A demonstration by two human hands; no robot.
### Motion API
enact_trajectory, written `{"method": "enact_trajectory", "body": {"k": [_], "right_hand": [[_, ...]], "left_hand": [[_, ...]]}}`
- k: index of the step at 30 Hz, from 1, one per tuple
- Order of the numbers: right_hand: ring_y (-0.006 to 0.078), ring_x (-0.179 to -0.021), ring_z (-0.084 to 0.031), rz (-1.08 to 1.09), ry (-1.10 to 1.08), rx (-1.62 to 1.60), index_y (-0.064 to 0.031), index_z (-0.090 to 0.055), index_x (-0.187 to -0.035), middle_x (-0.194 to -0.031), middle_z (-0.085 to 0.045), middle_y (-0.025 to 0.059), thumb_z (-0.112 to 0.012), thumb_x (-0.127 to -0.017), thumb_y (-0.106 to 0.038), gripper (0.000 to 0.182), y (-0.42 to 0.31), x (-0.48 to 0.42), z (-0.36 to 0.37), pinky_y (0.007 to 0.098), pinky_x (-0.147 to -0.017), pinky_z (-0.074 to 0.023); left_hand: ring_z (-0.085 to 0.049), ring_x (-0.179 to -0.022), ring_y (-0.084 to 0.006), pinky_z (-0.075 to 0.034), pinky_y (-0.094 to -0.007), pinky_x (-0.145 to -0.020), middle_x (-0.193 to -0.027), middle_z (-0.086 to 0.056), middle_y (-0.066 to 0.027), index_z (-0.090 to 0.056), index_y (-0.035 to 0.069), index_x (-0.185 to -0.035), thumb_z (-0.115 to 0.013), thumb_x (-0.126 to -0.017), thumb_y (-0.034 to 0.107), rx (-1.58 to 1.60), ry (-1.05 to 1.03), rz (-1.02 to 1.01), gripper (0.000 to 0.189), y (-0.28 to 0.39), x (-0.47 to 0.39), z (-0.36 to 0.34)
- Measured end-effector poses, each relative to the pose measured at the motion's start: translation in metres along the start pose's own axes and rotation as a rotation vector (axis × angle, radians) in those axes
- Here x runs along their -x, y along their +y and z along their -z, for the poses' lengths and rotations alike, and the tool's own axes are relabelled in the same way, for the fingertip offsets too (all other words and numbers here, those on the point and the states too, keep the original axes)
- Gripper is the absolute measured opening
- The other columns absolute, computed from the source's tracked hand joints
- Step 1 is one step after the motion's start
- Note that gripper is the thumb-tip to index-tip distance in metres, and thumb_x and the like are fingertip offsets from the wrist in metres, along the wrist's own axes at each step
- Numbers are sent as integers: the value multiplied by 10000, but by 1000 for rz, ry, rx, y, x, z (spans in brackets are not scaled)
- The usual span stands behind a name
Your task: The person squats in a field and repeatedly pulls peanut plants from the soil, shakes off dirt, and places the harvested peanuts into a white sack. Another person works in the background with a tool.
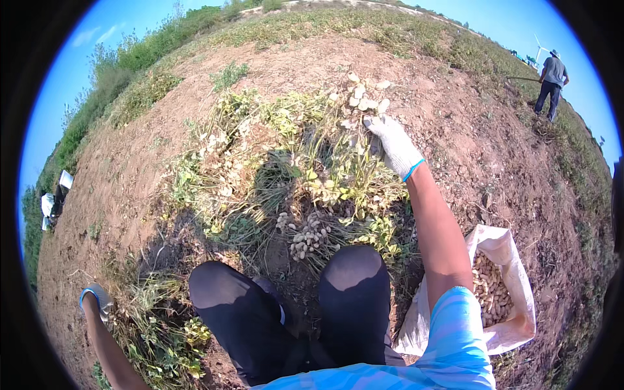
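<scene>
Ahead and to the right, my right hand point(392, 144), in a white knitted glove with a blue cuff, grips a peanut plant point(363, 95) near its cluster of pale pods. Its leafy stems appear to hang below and left of the glove. Out at the left, my left hand point(101, 298), also gloved, touches the edge of a heap of pulled peanut plants point(161, 331); its fingers are mostly hidden. Before my knees lies a larger pile of peanut plants point(273, 185). A bunch of peanut pods point(308, 236) shows at its near edge.
By my right thigh stands an open white woven sack point(519, 297) holding many loose peanuts point(490, 290). A person with a long-handled tool point(553, 80) stands at far right. Another person point(51, 204) and a white container point(66, 179) are at far left. Reddish soil point(331, 56) surrounds the pile.
</scene>
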State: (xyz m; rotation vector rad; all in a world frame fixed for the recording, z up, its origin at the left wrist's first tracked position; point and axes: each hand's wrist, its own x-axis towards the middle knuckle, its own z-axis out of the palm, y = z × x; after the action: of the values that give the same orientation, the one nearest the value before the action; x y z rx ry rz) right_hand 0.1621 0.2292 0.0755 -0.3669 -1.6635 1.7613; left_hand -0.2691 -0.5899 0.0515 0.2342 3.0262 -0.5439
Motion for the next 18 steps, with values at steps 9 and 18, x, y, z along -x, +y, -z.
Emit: {"method": "enact_trajectory", "body": {"k": [9,18], "right_hand": [[181,-1093,-678,-95,-362,-735,-77,-478,-1430,-1271,-648,73,-638,-955,-77,501,-8,25,-72,326,-842,-611],[67,-831,-617,-387,-367,-409,-97,-629,-1165,-961,-665,-35,-575,-1018,-104,156,53,32,-126,238,-723,-516]], "left_hand": [[-540,-1258,-166,-392,-341,-1109,-1415,-580,-81,-515,55,-1466,-670,-984,326,1184,18,-1215,575,390,146,265],[-646,-1116,-163,-472,-308,-1026,-1226,-691,-91,-569,-32,-1378,-759,-896,241,1438,-495,-1275,585,504,156,267]]}}
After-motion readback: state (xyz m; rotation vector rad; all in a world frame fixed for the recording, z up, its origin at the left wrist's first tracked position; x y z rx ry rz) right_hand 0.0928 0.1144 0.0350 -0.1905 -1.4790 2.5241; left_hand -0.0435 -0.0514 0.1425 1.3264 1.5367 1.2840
